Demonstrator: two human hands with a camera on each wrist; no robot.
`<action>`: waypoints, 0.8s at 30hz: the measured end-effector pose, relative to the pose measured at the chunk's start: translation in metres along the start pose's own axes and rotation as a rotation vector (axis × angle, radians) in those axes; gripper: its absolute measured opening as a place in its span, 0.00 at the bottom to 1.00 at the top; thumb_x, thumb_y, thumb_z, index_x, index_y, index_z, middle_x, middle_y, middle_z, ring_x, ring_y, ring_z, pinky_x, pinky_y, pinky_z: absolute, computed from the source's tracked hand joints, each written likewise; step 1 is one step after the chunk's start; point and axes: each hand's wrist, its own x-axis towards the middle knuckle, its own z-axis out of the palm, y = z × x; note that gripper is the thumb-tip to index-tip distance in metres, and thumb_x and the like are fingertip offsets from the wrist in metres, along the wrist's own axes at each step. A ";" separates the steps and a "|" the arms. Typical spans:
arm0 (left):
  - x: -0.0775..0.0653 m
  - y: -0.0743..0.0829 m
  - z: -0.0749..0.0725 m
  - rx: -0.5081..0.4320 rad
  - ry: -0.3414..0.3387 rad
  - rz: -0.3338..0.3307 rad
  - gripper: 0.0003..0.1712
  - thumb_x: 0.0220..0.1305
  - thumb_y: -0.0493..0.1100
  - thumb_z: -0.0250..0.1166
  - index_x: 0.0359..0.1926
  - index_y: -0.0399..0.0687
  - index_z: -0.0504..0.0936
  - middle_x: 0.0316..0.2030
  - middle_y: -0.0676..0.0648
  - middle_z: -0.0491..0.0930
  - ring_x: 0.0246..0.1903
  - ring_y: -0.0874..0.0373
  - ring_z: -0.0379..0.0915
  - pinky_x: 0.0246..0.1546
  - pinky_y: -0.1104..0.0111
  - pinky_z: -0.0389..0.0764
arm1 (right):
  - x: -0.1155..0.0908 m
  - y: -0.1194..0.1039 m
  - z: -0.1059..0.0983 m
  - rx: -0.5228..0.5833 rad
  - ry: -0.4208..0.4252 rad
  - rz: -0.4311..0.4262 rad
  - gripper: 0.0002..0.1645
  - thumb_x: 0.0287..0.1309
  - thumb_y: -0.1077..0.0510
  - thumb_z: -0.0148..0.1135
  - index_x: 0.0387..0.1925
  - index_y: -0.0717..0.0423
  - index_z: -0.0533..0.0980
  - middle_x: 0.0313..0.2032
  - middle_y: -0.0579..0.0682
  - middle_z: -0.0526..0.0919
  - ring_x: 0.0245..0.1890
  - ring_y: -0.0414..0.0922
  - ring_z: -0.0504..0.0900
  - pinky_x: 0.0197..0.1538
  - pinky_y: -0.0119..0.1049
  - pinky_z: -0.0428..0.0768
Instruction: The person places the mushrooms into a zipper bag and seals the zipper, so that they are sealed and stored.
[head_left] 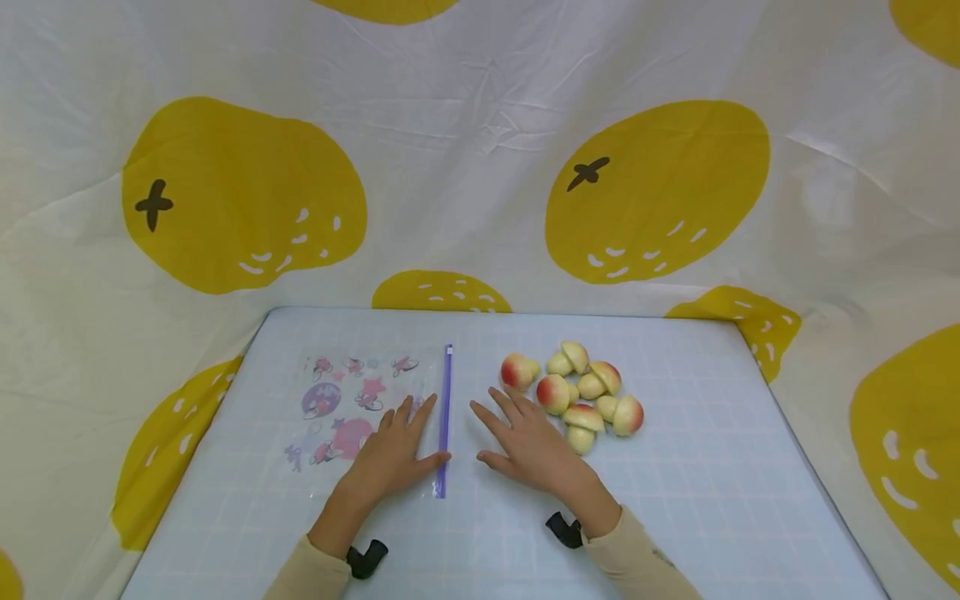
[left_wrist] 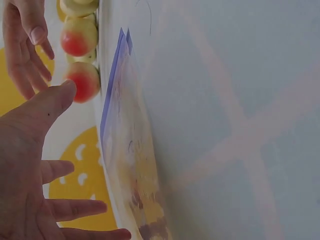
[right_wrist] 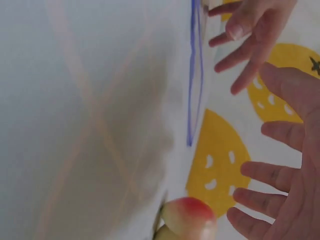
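Head view: a clear printed bag [head_left: 363, 387] lies towards the left edge of the table [head_left: 712, 483], its purple zip strip [head_left: 446, 417] on the side facing the right edge; six toy mushrooms [head_left: 557, 393] cluster right of the middle, towards the far edge. The left hand [head_left: 392, 454] is over the bag, the right hand [head_left: 532, 446] beside the mushrooms — fingers of both spread, gripping nothing. The step looks like a poised reach; taking up anything would call for lowering and curling a hand. Only the left wrist view shows the left hand raised off the bag — and the strip's edges slightly parted.
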 end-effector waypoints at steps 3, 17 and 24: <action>-0.001 -0.001 -0.001 -0.022 -0.021 -0.011 0.56 0.59 0.71 0.65 0.80 0.58 0.52 0.74 0.33 0.55 0.67 0.27 0.58 0.52 0.33 0.71 | 0.002 -0.006 0.004 0.049 -0.105 -0.001 0.41 0.68 0.38 0.59 0.75 0.48 0.61 0.71 0.62 0.64 0.70 0.63 0.61 0.68 0.55 0.65; 0.000 -0.003 0.004 0.011 -0.106 0.000 0.56 0.54 0.73 0.68 0.77 0.55 0.60 0.72 0.33 0.61 0.66 0.22 0.54 0.53 0.29 0.67 | 0.008 -0.020 0.018 -0.001 -0.331 -0.051 0.35 0.68 0.38 0.58 0.73 0.37 0.65 0.70 0.59 0.66 0.68 0.62 0.65 0.67 0.53 0.67; 0.000 -0.003 0.002 0.005 -0.110 0.017 0.55 0.54 0.71 0.70 0.78 0.59 0.58 0.71 0.32 0.60 0.66 0.21 0.54 0.53 0.29 0.67 | 0.014 -0.028 0.023 -0.044 -0.355 -0.066 0.33 0.70 0.40 0.57 0.73 0.34 0.65 0.72 0.59 0.63 0.69 0.62 0.64 0.69 0.53 0.65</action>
